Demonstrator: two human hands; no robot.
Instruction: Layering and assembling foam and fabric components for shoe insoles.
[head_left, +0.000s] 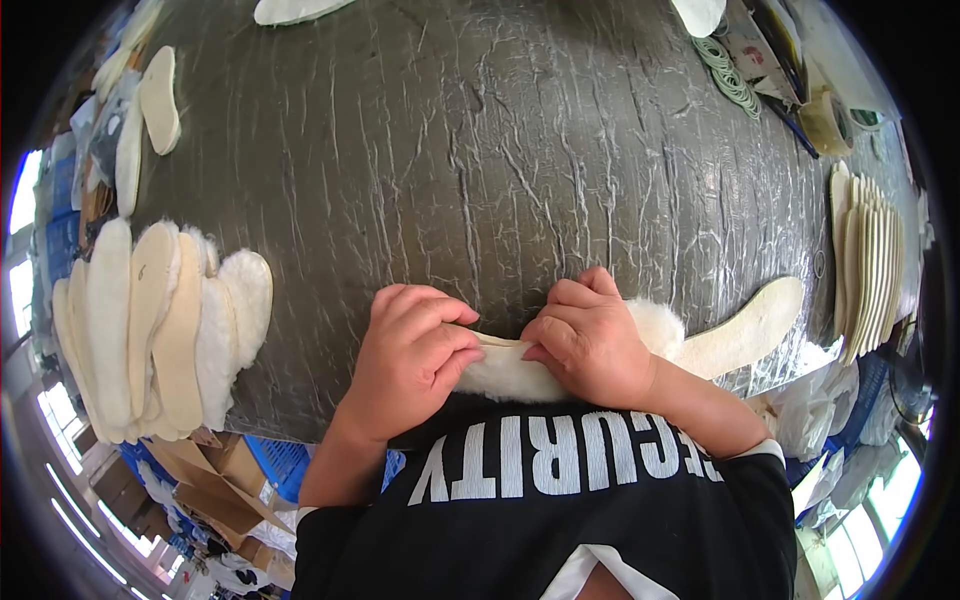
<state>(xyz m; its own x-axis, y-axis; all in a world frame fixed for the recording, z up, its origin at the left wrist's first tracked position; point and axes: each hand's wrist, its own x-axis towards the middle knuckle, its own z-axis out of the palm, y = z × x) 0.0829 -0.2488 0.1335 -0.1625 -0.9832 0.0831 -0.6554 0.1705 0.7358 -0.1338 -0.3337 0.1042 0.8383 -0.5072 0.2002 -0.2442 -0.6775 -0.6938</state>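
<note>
At the table's near edge, a fluffy white insole [515, 376] lies between my two hands, its fleece side toward me. My left hand [415, 345] pinches its left end between thumb and fingers. My right hand [585, 340] has its fingers curled round the edge farther right, thumb pressed on the fleece. A thin cream layer shows along the upper edge between the hands. White fleece [655, 328] sticks out past my right hand; whether it belongs to the same insole I cannot tell. Beside it lies a flat cream insole [745, 328], touching the fleece.
Fleece insoles [180, 330] are heaped at the left. A row of cream insoles [868, 262] stands at the right. Rubber bands [728, 75] and a tape roll [828, 122] sit at the far right. Wrinkled plastic film covers the table [450, 160]. Cardboard boxes [215, 490] stand below left.
</note>
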